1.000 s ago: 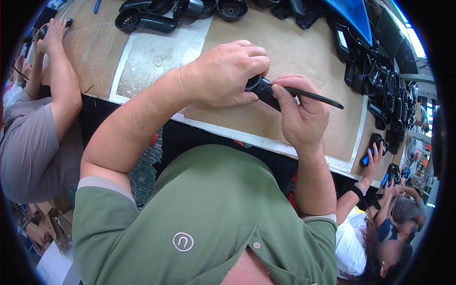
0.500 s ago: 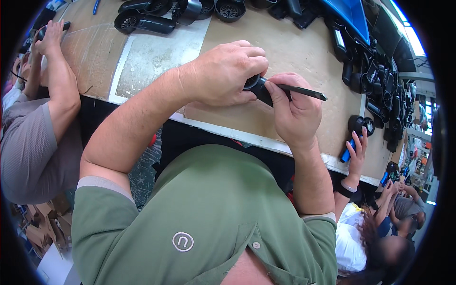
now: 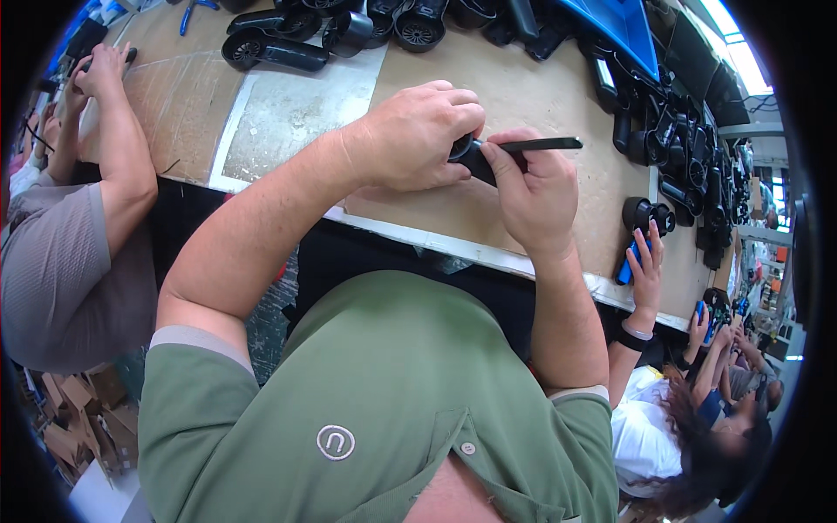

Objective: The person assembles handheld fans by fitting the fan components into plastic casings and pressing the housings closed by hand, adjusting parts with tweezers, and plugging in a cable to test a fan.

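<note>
My left hand [image 3: 425, 138] is closed around a black plastic part [image 3: 461, 147] with a round end, held just above the table; its palm and fingers hide most of the part. Close beside it, my right hand [image 3: 537, 193] pinches a slim black-handled tool [image 3: 555, 143]. The handle sticks out to the right past my knuckles, nearly level. Its working end points at the part, near my left fingertips, and is too small to make out.
The brown-topped table [image 3: 418, 209] has a pale panel [image 3: 301, 113] on its left. Black plastic housings [image 3: 288, 54] lie along the far side, with more heaped [image 3: 671, 139] at right. A blue bin [image 3: 623, 35] stands behind. Co-workers' hands [image 3: 645, 270] are at both sides.
The tool's handle has swung from sloping down toward the right to nearly level, as my right hand turned slightly. My left hand keeps its hold on the plastic part. The whole view has shifted a little.
</note>
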The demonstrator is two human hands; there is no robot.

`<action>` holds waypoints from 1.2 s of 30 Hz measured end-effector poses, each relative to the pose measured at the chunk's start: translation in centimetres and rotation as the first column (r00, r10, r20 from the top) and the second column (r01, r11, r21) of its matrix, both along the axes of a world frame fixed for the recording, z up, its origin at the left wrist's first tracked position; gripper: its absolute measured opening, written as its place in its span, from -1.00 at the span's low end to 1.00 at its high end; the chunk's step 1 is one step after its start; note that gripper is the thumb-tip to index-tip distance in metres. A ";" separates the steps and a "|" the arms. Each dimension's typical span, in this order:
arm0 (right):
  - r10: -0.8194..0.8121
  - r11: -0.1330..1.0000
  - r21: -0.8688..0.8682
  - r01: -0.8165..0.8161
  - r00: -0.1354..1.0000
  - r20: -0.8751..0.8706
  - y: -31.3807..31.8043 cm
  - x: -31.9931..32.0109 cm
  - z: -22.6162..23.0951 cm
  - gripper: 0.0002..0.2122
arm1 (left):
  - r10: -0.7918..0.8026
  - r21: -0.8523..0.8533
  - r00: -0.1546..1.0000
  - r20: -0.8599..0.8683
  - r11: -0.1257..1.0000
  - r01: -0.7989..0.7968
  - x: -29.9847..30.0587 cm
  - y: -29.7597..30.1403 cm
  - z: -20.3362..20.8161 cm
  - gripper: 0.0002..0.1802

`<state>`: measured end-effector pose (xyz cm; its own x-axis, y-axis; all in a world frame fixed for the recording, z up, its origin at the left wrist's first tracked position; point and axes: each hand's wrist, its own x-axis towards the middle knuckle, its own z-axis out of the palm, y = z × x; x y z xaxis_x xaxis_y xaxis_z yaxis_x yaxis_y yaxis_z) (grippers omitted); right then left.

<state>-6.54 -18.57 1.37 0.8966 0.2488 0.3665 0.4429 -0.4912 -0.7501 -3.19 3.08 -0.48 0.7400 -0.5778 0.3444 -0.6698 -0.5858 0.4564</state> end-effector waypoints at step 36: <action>-0.039 0.991 0.121 0.063 0.981 -0.192 -0.5 0.4 0.4 -0.91 | 0.007 0.039 1.000 -0.027 0.999 -0.006 0.0 -0.2 0.4 -0.61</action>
<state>-6.11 -19.03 1.74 0.9629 0.1637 0.2147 0.2641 -0.4062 -0.8748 -3.19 2.88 -0.10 0.7524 -0.5856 0.3016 -0.6537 -0.6073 0.4515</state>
